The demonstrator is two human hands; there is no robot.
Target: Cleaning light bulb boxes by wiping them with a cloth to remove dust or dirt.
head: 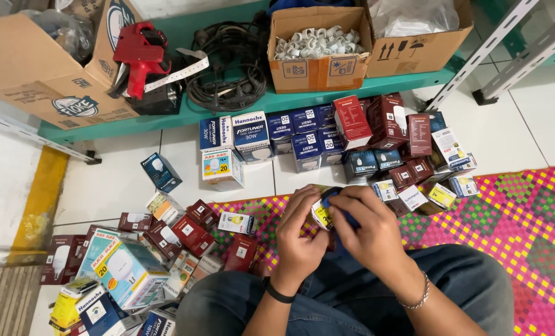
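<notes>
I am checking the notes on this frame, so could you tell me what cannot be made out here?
- Head view: the small blue-and-white cardboard bulb box is mostly hidden by the left hand and right hand.
- Its contents: not visible.
- The brown cardboard carton at top left: cut off by the edge.

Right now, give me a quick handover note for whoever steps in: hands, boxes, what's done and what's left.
Left hand and right hand together grip one small bulb box over the lap, fingers working at its top.
Sorted: blue and maroon bulb boxes stand in rows on the tiles by the green shelf.
Left: a loose pile of bulb boxes on the left, a few more at the mat's edge.
</notes>
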